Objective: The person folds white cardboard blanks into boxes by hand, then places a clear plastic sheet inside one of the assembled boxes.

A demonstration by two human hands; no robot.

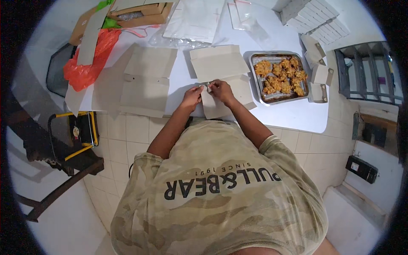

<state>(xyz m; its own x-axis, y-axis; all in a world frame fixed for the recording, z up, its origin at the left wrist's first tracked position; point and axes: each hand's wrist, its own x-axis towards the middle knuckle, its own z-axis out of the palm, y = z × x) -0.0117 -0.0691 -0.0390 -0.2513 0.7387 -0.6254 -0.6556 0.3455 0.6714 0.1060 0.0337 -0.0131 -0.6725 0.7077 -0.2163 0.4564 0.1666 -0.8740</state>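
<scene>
In front of me on the white table lies a partly folded cardboard food box (219, 63), its grey-brown inside facing up and its lid panel spread away from me. My left hand (193, 97) pinches the box's left side by a small corner flap. Close beside it, my right hand (222, 91) is closed on the same corner, fingers bent over the fold. The fingertips hide the exact grip. Just right of the box stands a metal tray (257, 94) holding several golden-brown fried pieces (282, 75).
Flat cardboard blanks (146, 80) lie to the left, beside a red plastic bag (95, 57). At the back are white sheets (193, 21) in clear plastic and an opened carton (140, 15). White boxes (312, 19) are stacked far right; smaller ones (321, 74) line the right edge.
</scene>
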